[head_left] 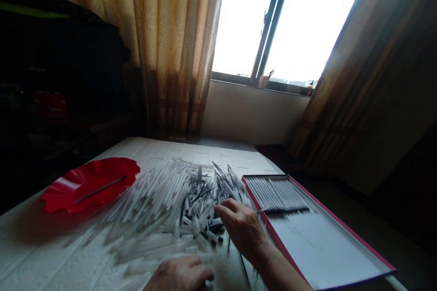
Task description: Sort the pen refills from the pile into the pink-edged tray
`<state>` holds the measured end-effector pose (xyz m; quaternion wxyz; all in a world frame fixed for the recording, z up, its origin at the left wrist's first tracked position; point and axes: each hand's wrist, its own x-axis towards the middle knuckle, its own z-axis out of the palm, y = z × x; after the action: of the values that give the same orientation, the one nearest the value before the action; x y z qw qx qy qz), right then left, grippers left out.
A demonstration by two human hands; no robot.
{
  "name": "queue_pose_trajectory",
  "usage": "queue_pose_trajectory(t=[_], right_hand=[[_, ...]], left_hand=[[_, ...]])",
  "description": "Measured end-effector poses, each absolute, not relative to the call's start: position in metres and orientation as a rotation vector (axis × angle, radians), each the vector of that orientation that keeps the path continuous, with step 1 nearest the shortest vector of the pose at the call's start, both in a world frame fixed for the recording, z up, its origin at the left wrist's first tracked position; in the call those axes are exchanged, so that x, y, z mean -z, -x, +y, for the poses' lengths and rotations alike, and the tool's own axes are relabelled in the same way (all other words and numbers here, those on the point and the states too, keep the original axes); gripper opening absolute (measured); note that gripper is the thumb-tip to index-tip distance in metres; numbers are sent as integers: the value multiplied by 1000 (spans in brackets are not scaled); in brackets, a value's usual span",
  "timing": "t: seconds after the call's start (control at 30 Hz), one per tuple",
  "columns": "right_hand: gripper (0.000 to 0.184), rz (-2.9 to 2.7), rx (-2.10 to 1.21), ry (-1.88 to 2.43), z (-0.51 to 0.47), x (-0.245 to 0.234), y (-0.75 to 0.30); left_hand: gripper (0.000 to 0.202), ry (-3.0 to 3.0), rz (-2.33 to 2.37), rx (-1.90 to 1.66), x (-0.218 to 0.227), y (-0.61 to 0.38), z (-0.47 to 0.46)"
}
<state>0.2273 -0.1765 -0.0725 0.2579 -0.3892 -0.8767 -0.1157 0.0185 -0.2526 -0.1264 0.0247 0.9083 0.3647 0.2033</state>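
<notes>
My right hand (244,227) is over the near right of a pile of pen parts, its fingers bent together and pointing down-left. Whatever its fingertips may hold is hidden. Just before it lie pen caps (210,236), clear and dark, and dark-tipped pen refills (200,186). My left hand (180,275) is low at the bottom edge, fingers curled, with nothing identifiable showing in it. Clear pen barrels (160,191) lie heaped left of the refills. In the shallow pink-edged box (321,245), a row of assembled pens (278,193) lies side by side, dark ends toward me.
A red wavy-rimmed plate (68,193) with one dark pen-like stick (99,189) stands at the left of the white table (44,241). Behind are curtains (170,45), a window, and a small pink cup (263,82) on the sill. Dark furniture fills the left.
</notes>
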Motion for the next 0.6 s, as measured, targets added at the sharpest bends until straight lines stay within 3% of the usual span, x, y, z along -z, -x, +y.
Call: queue_pose_trajectory(t=[0.13, 0.3, 0.43, 0.6], right_hand=[[19, -2242, 295, 852, -184, 60, -237], [16, -2034, 262, 729, -188, 42, -250], [8, -1901, 278, 765, -190, 34, -262], [8, -1840, 297, 815, -190, 34, -270]], left_hand=[[32, -2823, 1152, -694, 120, -17, -252], [21, -2609, 1463, -738, 70, 2, -254], [18, -2500, 1712, -492, 36, 15, -252], [9, -2501, 1688, -309, 35, 15, -252]])
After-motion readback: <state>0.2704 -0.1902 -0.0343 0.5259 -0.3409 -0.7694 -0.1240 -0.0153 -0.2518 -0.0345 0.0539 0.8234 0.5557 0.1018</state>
